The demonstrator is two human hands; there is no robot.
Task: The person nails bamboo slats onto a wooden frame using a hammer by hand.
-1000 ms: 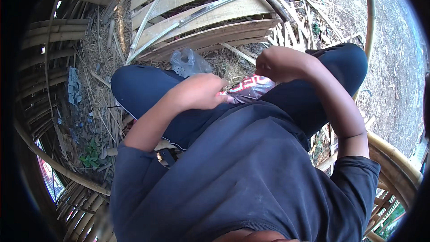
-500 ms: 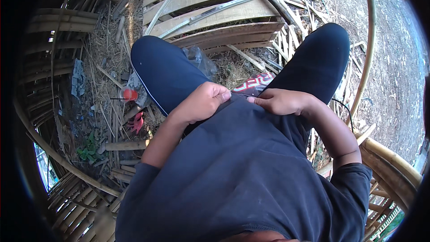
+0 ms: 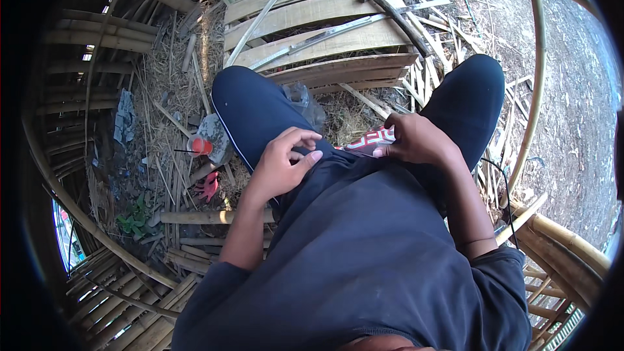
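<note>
My left hand is over my lap at the left side of my dark shirt's front hem. Its fingers are loosely bent, with a gap between them and the thumb, and nothing shows in it. On the other side, my right hand is bent at the knuckles. Its thumb lies at the hem, which seems pinched there; the fingertips are partly hidden. Between my legs, just beyond the hem, part of a red and white printed cloth or bag shows.
Wooden slats lie ahead, with a long-handled hammer and metal strips on them. At the left are a cup of red drink, a red glove and bamboo poles. A clear plastic bag lies between my knees.
My left hand has loosened from its pinch at the shirt hem, and its fingers have spread. My right hand has lifted its knuckles. The whole view has shifted slightly.
</note>
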